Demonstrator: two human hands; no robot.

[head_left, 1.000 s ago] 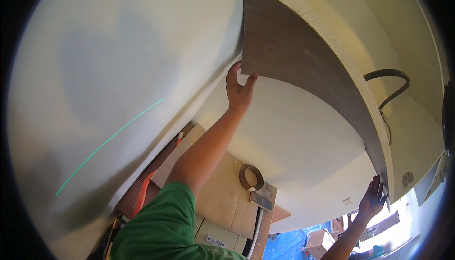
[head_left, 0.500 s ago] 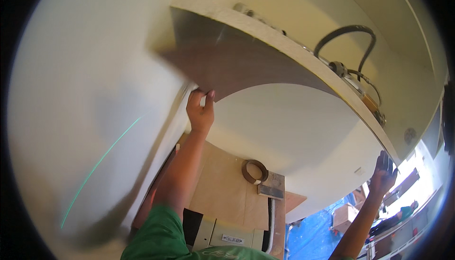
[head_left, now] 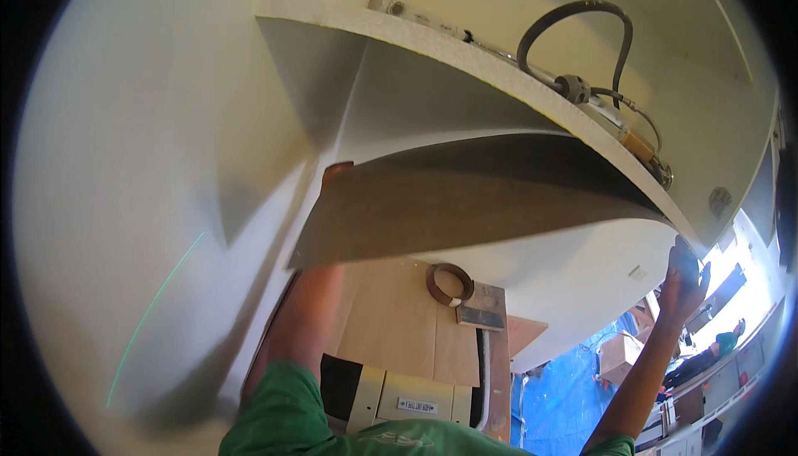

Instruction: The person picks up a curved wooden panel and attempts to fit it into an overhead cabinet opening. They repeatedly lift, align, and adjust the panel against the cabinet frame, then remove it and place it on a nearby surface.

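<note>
A thin, flexible brown-grey sheet hangs bowed beneath a pale ledge. My left hand is closed on its left part; the sheet hides most of that hand, leaving only a bit of it above the upper edge. The sheet's near left corner droops over my left wrist. At the far right end of the sheet, my right hand is raised with its fingers stretched out, close to the ledge's underside. Whether its fingertips touch the sheet, I cannot tell.
A metal rod-like tool with a black hose lies on the ledge. Below are a brown tape roll, a dark-faced block and a cream machine. A green light line crosses the left wall. Blue sheeting and another person are lower right.
The sheet's left part has come down from the ledge and now sags over my left forearm. My right hand has shifted slightly right, still with fingers extended.
</note>
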